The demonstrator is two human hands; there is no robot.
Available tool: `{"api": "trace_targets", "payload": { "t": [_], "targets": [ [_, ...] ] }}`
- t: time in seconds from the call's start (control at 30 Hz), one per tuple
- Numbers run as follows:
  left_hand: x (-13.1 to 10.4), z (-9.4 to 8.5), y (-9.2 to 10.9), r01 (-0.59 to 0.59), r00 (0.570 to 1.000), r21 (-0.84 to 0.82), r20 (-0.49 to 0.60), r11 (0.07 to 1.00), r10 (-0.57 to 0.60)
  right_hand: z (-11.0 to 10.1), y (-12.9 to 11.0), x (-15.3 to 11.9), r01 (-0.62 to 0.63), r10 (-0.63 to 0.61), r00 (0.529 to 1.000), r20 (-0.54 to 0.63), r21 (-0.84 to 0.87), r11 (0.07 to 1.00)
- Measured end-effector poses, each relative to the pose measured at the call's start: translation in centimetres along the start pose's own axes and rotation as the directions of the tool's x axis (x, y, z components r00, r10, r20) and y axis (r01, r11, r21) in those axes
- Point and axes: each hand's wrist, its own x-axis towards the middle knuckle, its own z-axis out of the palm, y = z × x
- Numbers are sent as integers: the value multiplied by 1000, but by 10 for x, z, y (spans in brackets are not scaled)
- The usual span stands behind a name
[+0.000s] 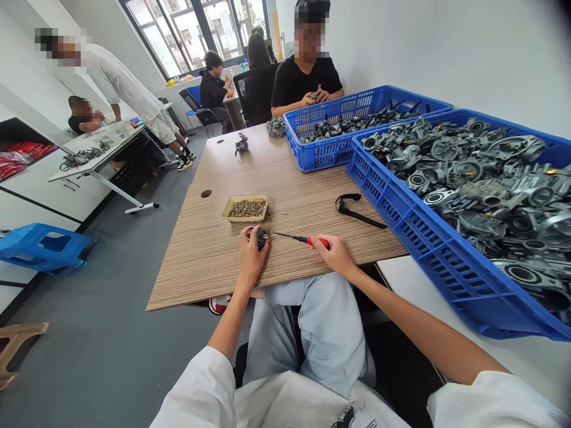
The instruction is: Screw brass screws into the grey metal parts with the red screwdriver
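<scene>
Near the table's front edge, my left hand (252, 255) is closed around a small dark metal part (261, 238), whose right end shows a light-coloured tip. My right hand (333, 254) grips the red handle of a screwdriver (301, 239). Its thin shaft points left, and the tip is close to the metal part, with a small gap between them. Just behind my left hand sits a cream tray (226, 215) full of small brass-coloured screws. One loose screw (284, 213) lies to the right of the tray.
Two blue crates (446, 255) (330, 156) of metal parts fill the right side. A black watch (357, 213) lies on the wooden table (209, 261). Farther back are another metal part (241, 144) and a person (306, 83) handling a part. A blue stool (42, 246) stands left.
</scene>
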Motion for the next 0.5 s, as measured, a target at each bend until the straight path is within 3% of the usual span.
{"api": "trace_targets", "payload": {
  "t": [0.5],
  "targets": [
    [0,1,0,-16,1000,-19,3,1000,16,-1,-7,-3,61,-59,997,57,-32,998]
  ]
}}
